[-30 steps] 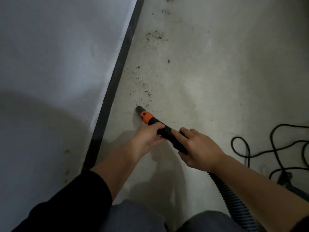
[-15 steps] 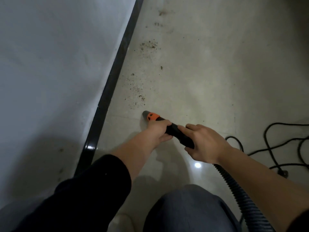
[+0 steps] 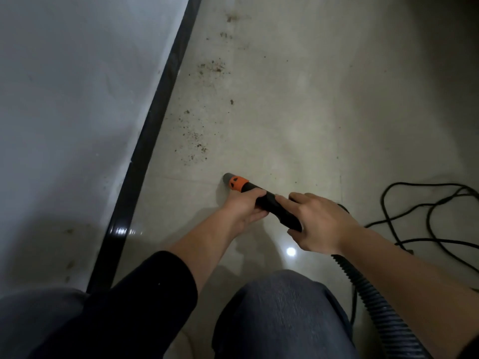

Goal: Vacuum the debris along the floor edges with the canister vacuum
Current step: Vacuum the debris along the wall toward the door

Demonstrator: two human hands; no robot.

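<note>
Black nozzle (image 3: pixel 269 202) in both hands (image 3: pixel 243 207) (image 3: pixel 320 224) — debris (image 3: pixel 197 141) ahead

An indoor room, kind unclear — glossy pale floor tiles (image 3: pixel 311 99), a black skirting strip (image 3: pixel 155 110) running from 7 toward 12 o'clock under a white wall (image 3: pixel 64 86), a black cord (image 3: pixel 414 183) looped at 3 o'clock.

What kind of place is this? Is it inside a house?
Probably indoors, at the edge of a room, though I can't tell which room. A smooth pale floor meets a white wall along a black baseboard, and a power cord lies loose on the floor.
</note>
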